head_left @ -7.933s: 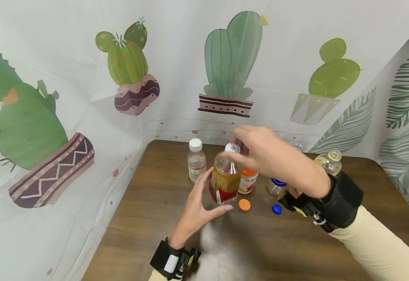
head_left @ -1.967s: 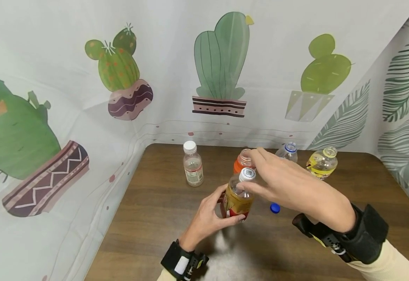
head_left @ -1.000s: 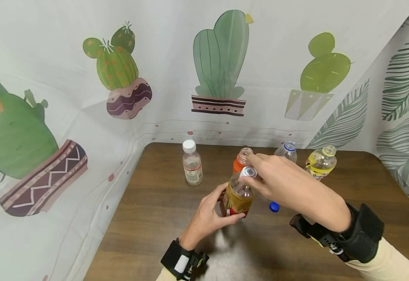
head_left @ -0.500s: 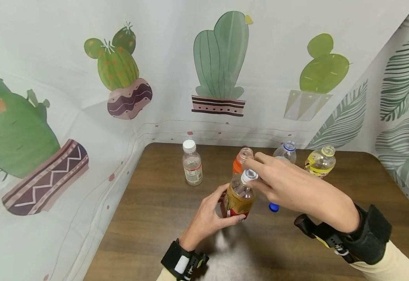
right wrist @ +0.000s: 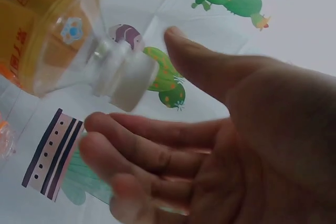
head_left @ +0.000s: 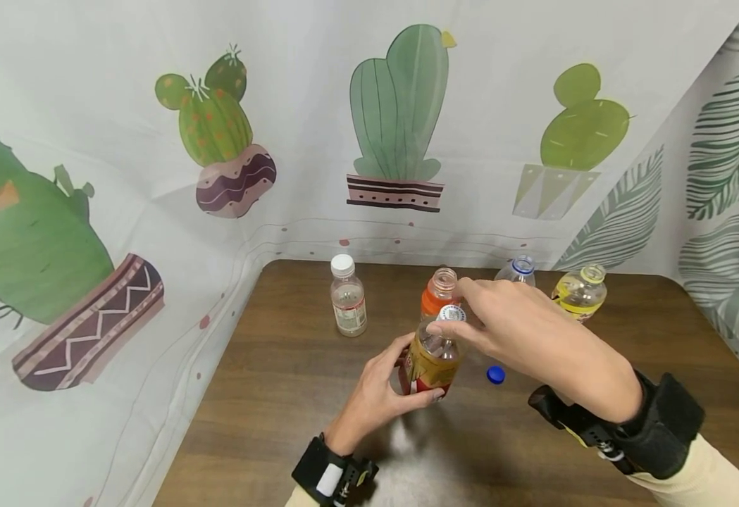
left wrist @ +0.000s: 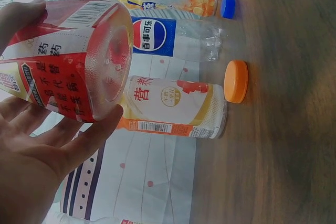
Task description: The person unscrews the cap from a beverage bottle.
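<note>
My left hand [head_left: 375, 398] grips a clear plastic bottle [head_left: 432, 362] with a gold and red label, holding it raised above the table, slightly tilted. A white cap [head_left: 451, 313] sits on its neck. Over the cap hovers my right hand [head_left: 528, 327]. In the right wrist view its thumb and fingers [right wrist: 136, 145] are spread on either side of the white cap, apart from it. The left wrist view shows the bottle's bottom well off the tabletop, with the left fingers curled round its side.
Behind stands an uncapped orange-labelled bottle [head_left: 435, 303], with an orange cap [left wrist: 236, 81] before it. Uncapped blue-rimmed [head_left: 521, 271] and yellow-labelled [head_left: 578, 296] bottles stand right. A white-capped bottle [head_left: 349, 306] stands left. A blue cap [head_left: 496, 374] lies on the table [head_left: 268, 415].
Since the earliest frame the bottle has shifted right and nearer. Half a second ago my right fingers pinched the white cap; now they are spread off it. The left hand keeps its grip.
</note>
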A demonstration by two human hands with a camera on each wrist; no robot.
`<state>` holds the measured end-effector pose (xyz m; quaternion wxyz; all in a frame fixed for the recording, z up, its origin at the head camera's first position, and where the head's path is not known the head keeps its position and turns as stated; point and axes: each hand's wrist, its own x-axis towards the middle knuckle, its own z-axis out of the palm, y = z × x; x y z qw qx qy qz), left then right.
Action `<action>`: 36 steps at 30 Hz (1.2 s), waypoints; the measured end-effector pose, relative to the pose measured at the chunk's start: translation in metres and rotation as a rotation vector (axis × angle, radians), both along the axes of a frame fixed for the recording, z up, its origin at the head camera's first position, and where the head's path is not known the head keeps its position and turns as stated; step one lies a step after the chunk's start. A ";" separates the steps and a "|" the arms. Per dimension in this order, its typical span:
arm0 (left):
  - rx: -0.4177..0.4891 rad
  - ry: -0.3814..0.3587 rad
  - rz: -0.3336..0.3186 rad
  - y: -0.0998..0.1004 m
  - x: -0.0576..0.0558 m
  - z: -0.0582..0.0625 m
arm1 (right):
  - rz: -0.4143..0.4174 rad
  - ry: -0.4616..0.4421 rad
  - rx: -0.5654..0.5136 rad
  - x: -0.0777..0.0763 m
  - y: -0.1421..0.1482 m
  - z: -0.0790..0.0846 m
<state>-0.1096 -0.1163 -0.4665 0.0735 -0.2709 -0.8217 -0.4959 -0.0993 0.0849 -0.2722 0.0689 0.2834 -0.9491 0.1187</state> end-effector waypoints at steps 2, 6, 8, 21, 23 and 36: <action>-0.003 0.008 0.001 0.000 0.000 0.000 | -0.039 -0.001 0.012 0.000 -0.002 -0.001; 0.004 0.000 -0.003 0.001 0.001 -0.002 | -0.059 0.028 0.032 -0.001 -0.006 -0.005; 0.013 -0.008 -0.004 0.002 0.001 -0.003 | -0.057 0.030 0.030 -0.002 -0.006 -0.007; 0.029 -0.025 -0.006 0.002 -0.001 -0.003 | 0.084 0.051 -0.040 -0.001 -0.001 -0.006; 0.036 -0.012 -0.006 0.002 -0.001 -0.004 | 0.089 0.064 -0.049 0.000 0.001 -0.006; 0.032 0.012 0.078 -0.007 -0.004 -0.005 | -0.016 0.075 -0.032 0.011 0.052 -0.027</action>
